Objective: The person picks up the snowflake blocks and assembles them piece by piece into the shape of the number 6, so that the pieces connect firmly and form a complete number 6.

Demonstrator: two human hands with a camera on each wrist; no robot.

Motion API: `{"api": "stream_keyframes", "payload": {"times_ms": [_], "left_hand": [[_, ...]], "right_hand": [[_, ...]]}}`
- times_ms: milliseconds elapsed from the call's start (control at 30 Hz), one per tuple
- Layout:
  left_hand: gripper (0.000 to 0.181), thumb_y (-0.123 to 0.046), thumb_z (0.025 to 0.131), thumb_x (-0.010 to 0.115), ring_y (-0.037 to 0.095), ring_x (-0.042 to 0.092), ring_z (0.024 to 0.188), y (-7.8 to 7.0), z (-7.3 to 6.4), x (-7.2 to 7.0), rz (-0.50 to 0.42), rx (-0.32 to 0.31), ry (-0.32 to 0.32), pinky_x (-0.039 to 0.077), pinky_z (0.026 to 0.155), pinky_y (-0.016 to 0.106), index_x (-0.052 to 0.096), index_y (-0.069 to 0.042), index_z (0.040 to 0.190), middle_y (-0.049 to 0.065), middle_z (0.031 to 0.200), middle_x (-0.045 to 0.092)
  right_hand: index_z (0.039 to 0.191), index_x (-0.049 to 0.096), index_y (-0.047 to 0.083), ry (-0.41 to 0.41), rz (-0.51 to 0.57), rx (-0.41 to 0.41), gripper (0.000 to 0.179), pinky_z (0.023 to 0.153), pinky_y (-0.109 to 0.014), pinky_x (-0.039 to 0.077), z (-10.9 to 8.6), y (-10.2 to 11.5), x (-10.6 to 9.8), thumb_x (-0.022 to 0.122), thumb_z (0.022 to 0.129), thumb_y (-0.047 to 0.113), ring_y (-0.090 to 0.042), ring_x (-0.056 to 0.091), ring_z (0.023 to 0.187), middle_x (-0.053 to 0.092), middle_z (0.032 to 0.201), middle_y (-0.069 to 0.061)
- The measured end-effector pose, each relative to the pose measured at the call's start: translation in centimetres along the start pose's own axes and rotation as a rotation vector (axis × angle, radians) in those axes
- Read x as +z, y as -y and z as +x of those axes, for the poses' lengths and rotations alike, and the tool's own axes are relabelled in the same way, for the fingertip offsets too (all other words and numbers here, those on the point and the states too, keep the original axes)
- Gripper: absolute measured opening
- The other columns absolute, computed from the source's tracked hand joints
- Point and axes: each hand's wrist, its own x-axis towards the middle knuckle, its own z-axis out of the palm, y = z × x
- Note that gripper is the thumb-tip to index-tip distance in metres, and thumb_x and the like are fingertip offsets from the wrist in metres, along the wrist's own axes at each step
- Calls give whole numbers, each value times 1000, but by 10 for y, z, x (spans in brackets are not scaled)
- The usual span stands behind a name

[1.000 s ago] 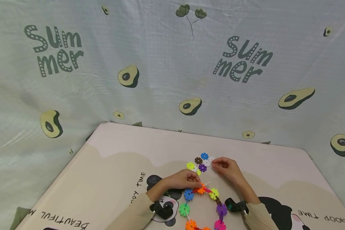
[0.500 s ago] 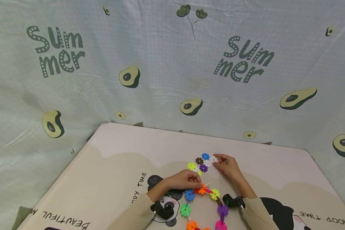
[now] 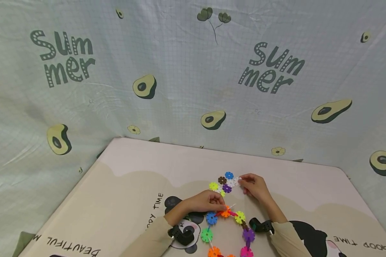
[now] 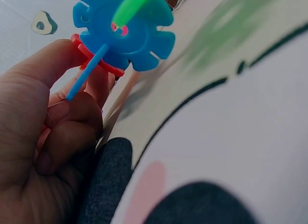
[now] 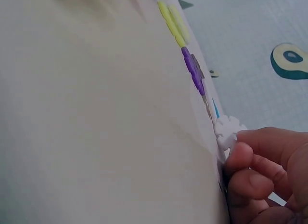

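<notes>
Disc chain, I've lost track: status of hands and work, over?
Left hand holds disc chain at far side. Right hand pinches white disc. Loose discs alongside; no blockage seen.

The left sleeve [image 3: 149, 238], bottom centre, and the right sleeve [image 3: 290, 238], lower right, are plain beige. Near the cuffs sit black wrist cameras, the left camera [image 3: 182, 235] rounded, the right camera [image 3: 260, 226] showing a greenish patch.

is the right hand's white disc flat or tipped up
Tipped up: in the right wrist view, the white disc shows its face, the purple disc mostly its edge.
</notes>
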Motion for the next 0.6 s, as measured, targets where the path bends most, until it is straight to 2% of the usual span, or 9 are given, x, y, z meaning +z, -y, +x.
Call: {"api": "stream_keyframes", "payload": {"times_ms": [133, 367, 600], "left_hand": [[16, -9, 96, 61, 0, 51, 58, 0, 0, 0, 11, 3, 0, 44, 61, 16, 67, 6, 96, 1, 75, 65], [16, -9, 96, 60, 0, 52, 60, 1, 2, 1, 18, 7, 0, 44, 62, 17, 67, 6, 96, 7, 77, 65], [17, -9, 96, 60, 0, 49, 58, 0, 2, 1, 12, 15, 1, 43, 60, 17, 66, 6, 96, 10, 76, 65]], "right_hand": [[113, 63, -6, 41, 21, 8, 29, 48, -21, 39, -1, -2, -5, 66, 93, 15, -10, 48, 50, 59, 63, -2], [120, 62, -4, 146, 22, -69, 33, 50, -22, 41, -9, -7, -13, 65, 94, 17, -12, 48, 52, 60, 65, -4], [115, 62, -8, 217, 94, -96, 32, 49, -22, 43, -16, -10, -18, 64, 95, 16, -10, 49, 49, 63, 65, -6]]}}
